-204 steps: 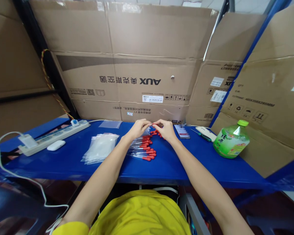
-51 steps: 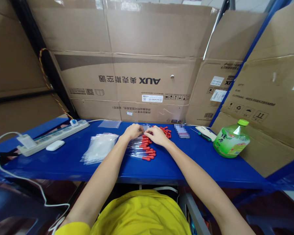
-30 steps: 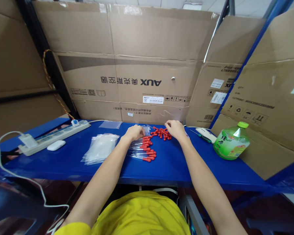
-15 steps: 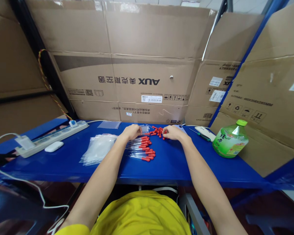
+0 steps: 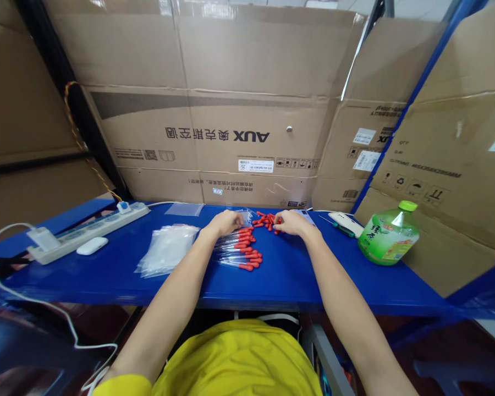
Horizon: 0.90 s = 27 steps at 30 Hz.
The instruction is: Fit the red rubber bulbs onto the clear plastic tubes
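Observation:
My left hand (image 5: pixel 226 223) is closed, fingers curled down beside a bundle of clear dropper tubes (image 5: pixel 246 218); what it grips, if anything, is hidden. To its right is a loose pile of red rubber bulbs (image 5: pixel 265 220). My right hand (image 5: pixel 290 222) reaches into the right side of that pile, its thumb and fingertips pinched on a red bulb. Several assembled droppers with red bulbs (image 5: pixel 246 254) lie in a row just in front of my left hand, bulbs pointing right. Left of my left forearm rests a stack of clear plastic bags (image 5: pixel 167 252).
A white power strip (image 5: pixel 94 228) and a white case (image 5: pixel 92 246) lie at the left. A green drink bottle (image 5: pixel 388 236), a green-handled screwdriver (image 5: pixel 343 230) and a pale flat object (image 5: pixel 346 224) are at the right. Cardboard (image 5: pixel 231 66) walls the blue table (image 5: pixel 289 275).
My left hand has shifted slightly right, nearer the clear tubes. My right hand stays at the pile of red bulbs.

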Tool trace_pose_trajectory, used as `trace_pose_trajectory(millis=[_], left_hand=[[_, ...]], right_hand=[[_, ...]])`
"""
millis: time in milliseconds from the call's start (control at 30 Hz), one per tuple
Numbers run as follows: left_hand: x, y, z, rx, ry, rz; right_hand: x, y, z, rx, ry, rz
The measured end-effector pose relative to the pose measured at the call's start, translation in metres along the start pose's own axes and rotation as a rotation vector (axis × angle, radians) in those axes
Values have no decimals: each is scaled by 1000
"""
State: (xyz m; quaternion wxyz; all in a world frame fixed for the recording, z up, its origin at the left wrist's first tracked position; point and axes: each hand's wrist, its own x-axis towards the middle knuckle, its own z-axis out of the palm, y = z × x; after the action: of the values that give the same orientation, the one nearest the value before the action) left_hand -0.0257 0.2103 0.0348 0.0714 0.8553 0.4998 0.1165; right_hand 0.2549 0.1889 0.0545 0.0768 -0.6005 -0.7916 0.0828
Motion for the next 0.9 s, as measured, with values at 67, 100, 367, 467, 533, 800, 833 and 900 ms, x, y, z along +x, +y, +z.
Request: trace_pose_trajectory(millis=[67,100,367,467,533,800,833,900], left_hand=[[0,3,1,5,16,-16],[0,4,2,9,17,-25],[-3,9,-2,46,1,-102],[-3,7,-1,42,23,-71],[-2,4,-1,23,74,-45],[6,-6,8,-229,219,130],[7,-6,9,-257,228,151],[10,-4,12,-279,252,175]], right_hand=[[1,1,1,-12,-2,4],[2,2,2,-14,0,5],[0,-4,5,-57,70,55],[-1,-7,4,-62,93,65],[-2,-8,4,-54,112,73],[-1,-8,2,-32,229,46],[0,-9,2,-18,262,34],[3,-9,3,38,337,-3]])
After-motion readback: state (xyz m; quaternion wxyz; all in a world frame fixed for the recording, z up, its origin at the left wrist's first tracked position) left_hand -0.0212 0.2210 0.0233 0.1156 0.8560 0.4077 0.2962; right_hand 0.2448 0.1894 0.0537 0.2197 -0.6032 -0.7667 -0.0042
